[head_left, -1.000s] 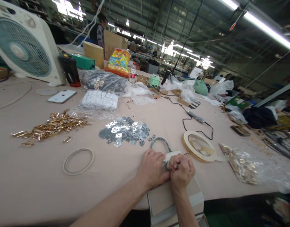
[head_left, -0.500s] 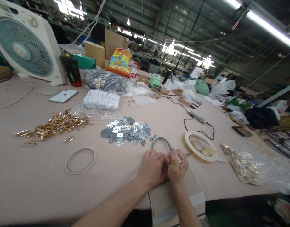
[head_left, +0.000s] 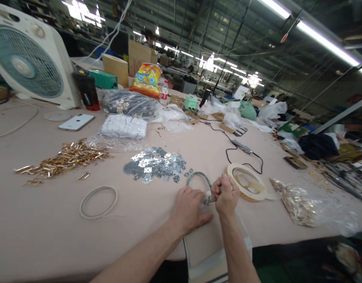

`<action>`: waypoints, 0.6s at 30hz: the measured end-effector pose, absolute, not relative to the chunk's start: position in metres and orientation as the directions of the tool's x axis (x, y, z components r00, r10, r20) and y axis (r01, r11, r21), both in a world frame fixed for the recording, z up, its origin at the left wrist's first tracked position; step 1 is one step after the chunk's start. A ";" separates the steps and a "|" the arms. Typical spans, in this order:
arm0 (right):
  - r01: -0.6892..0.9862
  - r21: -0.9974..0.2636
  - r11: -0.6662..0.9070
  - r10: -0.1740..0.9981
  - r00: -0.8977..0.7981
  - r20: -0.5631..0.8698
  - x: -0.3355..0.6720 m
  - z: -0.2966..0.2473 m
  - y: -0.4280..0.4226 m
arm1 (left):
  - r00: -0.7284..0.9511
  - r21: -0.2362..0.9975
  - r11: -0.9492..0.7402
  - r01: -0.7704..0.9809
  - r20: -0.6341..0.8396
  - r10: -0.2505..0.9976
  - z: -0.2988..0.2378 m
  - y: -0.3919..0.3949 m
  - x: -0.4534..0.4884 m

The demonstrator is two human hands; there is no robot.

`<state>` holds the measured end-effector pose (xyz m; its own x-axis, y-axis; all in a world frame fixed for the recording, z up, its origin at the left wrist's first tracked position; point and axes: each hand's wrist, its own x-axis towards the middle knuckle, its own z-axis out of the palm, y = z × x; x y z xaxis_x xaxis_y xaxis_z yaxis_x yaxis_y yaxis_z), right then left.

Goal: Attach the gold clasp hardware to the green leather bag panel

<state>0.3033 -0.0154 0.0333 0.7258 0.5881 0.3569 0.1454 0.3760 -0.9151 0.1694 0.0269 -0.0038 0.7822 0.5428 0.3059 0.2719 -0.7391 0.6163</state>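
My left hand (head_left: 188, 210) lies flat across the upper end of a beige panel (head_left: 203, 245) with pale grey bands, its thumb stretched to the right. My right hand (head_left: 227, 193) is closed in a fist just beside it. What the fist grips is mostly hidden; only a pale end shows toward the left hand. Between the hands, a small metal plate (head_left: 207, 201) with openings rests at the panel's top. A dark curved handle loop (head_left: 198, 174) arches from behind the hands onto the table.
Left of centre are a grey metal plate pile (head_left: 154, 163), a gold buckle pile (head_left: 65, 159) and a thin tape ring (head_left: 98, 201). To the right are a tape roll (head_left: 246, 182), a corded tool (head_left: 242, 146) and a bag of metal parts (head_left: 298, 204). A fan (head_left: 30, 59) stands far left.
My right fist has moved slightly up and right, away from my left hand. My left thumb now stretches out, and the plate between the hands has come into view.
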 end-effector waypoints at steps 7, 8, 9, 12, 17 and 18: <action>0.260 -0.947 0.188 0.717 0.622 0.313 0.297 0.022 -0.007 | 0.775 0.611 -0.734 0.295 0.297 0.558 -0.004 0.027 0.170; 0.282 -0.942 0.183 0.721 0.613 0.324 0.297 0.019 -0.009 | 0.770 0.613 -0.732 0.296 0.300 0.563 -0.004 0.027 0.170; 0.311 -0.933 0.180 0.726 0.598 0.340 0.297 0.016 -0.012 | 0.765 0.615 -0.730 0.298 0.303 0.568 -0.004 0.026 0.170; 0.379 -0.903 0.203 0.722 0.564 0.400 0.296 0.011 -0.020 | 0.763 0.625 -0.723 0.295 0.302 0.572 -0.003 0.026 0.170; 0.186 -0.894 0.407 0.667 0.608 0.430 0.294 0.032 -0.026 | 0.767 0.633 -0.719 0.288 0.297 0.569 -0.001 0.027 0.168; 0.152 -0.869 0.472 0.647 0.610 0.458 0.294 0.038 -0.027 | 0.768 0.630 -0.721 0.288 0.298 0.567 -0.001 0.027 0.168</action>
